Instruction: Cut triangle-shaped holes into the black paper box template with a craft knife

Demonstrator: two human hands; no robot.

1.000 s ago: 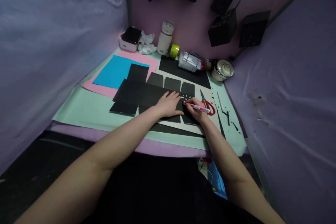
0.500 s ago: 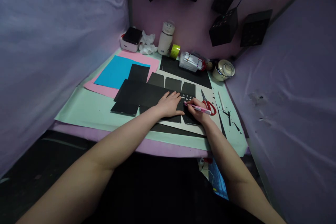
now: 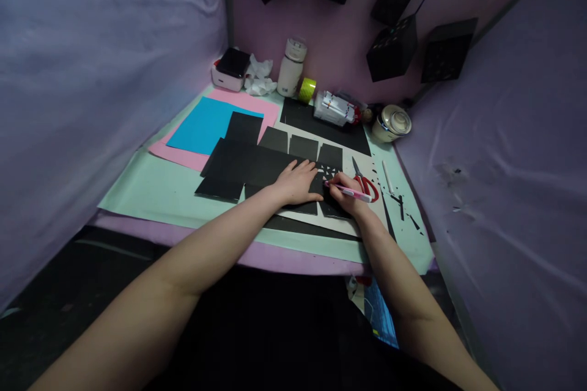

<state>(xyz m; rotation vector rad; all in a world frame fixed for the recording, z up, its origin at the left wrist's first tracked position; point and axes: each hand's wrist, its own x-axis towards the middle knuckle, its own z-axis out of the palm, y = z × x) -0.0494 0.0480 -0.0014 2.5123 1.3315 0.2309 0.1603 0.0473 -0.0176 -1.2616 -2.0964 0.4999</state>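
Observation:
My left hand (image 3: 299, 183) lies flat with fingers spread on a black card sheet (image 3: 247, 162) that has several flaps along its edges. In my right hand (image 3: 343, 188) is a pink-and-white pen-style craft knife (image 3: 355, 193), its tip down on the card just right of the left fingers. The blade itself is too small to make out. Small pale triangular cut-outs (image 3: 328, 170) show in the card above the knife tip. Red-handled scissors (image 3: 365, 186) lie right beside the right hand, partly open.
A white pen-like stick (image 3: 387, 176) and black scraps (image 3: 402, 208) lie at the right. Blue paper (image 3: 202, 125) rests on pink paper (image 3: 178, 160) at the left. Behind stand a white bottle (image 3: 290, 70), yellow tape (image 3: 307, 90) and a lidded jar (image 3: 392, 123). Black boxes (image 3: 392, 52) hang above.
The knife tip has shifted very slightly along the card with my right hand. My left hand stays pressed in the same place; the whole view has drifted slightly.

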